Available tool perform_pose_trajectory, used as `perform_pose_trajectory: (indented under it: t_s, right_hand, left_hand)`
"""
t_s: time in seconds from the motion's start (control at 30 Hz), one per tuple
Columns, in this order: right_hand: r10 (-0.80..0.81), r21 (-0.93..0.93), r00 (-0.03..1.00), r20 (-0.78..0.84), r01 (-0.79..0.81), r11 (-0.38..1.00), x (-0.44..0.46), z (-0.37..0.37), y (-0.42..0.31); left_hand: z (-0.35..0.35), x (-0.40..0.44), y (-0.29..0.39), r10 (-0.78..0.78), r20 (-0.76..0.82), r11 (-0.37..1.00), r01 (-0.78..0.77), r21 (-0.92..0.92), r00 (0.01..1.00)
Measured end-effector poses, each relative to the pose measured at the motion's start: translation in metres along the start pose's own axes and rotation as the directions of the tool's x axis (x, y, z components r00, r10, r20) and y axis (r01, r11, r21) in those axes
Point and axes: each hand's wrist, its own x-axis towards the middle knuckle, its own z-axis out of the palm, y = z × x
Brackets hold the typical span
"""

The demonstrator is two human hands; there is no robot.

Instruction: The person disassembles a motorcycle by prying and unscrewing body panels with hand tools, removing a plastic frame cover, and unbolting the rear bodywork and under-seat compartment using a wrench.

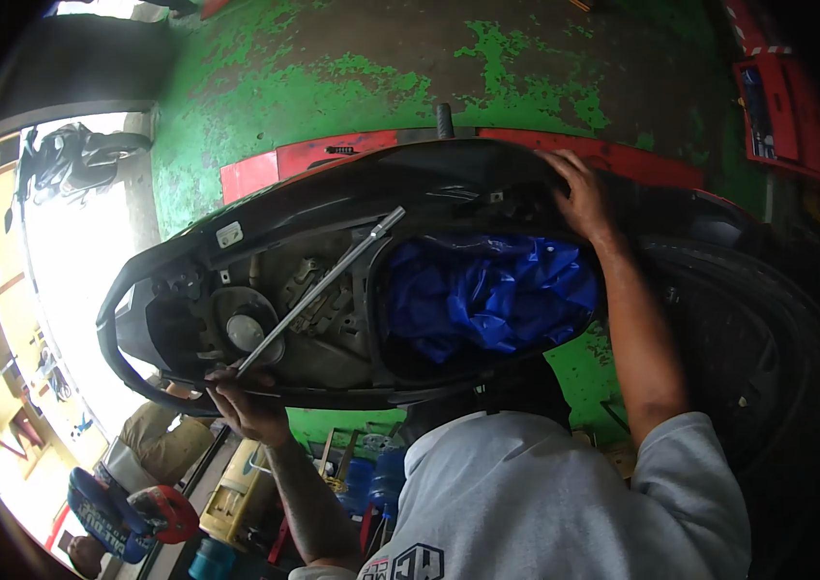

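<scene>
My left hand (248, 410) is closed around the handle end of a long T-handle socket wrench (321, 288), near the lower left rim of the scooter body. The silver shaft slants up and right across the open bay, its socket end resting by the far side panel. Black bodywork (333, 198) surrounds the bay, where a round silver cap (246, 333) and metal engine parts (311, 300) show. Crumpled blue plastic (497, 295) fills the storage bin right of the shaft. My right hand (581, 193) lies on the far panel at the right, fingers stretched out and holding nothing loose.
Beneath the scooter is a red stand (250, 176) on a worn green floor (410, 92). A tyre (768, 358) is at the right, and a red cabinet (789, 111) at the upper right. Another person (154, 445) is at the lower left, near a yellow container (236, 493).
</scene>
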Motion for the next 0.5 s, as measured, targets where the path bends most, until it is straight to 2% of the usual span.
perform_pose_trajectory:
  t_s: [0.03, 0.07, 0.13, 0.3, 0.37, 0.4, 0.5]
  right_hand:
    - [-0.021, -0.029, 1.0, 0.006, 0.021, 0.999, 0.001, 0.0, 0.002]
    - [-0.031, -0.026, 0.999, 0.018, 0.032, 0.999, -0.001, 0.001, 0.001]
    - [0.032, 0.011, 0.998, 0.059, -0.033, 0.999, -0.001, -0.001, 0.0]
    - [0.029, -0.067, 0.988, 0.155, -0.018, 0.998, -0.002, 0.003, 0.007]
    - [0.039, -0.157, 0.949, 0.314, 0.011, 0.988, 0.002, 0.0, 0.003]
    - [0.033, -0.161, 0.953, 0.301, 0.017, 0.987, 0.003, -0.001, 0.002]
    - [0.058, -0.123, 0.903, 0.425, -0.006, 0.992, 0.005, -0.003, -0.002]
  left_hand:
    - [0.001, -0.005, -0.004, 0.023, -0.096, 0.982, -0.004, 0.191, 0.995]
    - [0.001, -0.006, -0.002, 0.018, -0.11, 0.981, 0.003, 0.195, 0.994]
    - [0.005, -0.002, 0.002, -0.071, -0.028, 0.991, 0.067, -0.116, 0.997]
    - [0.001, -0.003, 0.001, -0.101, -0.041, 0.984, 0.094, -0.149, 0.994]
    - [0.003, -0.002, 0.005, -0.107, -0.098, 0.984, 0.092, -0.153, 0.989]
    - [0.001, -0.002, 0.005, -0.096, -0.098, 0.983, 0.079, -0.163, 0.99]
    - [-0.013, 0.002, 0.008, -0.189, -0.067, 0.924, 0.155, -0.35, 0.98]
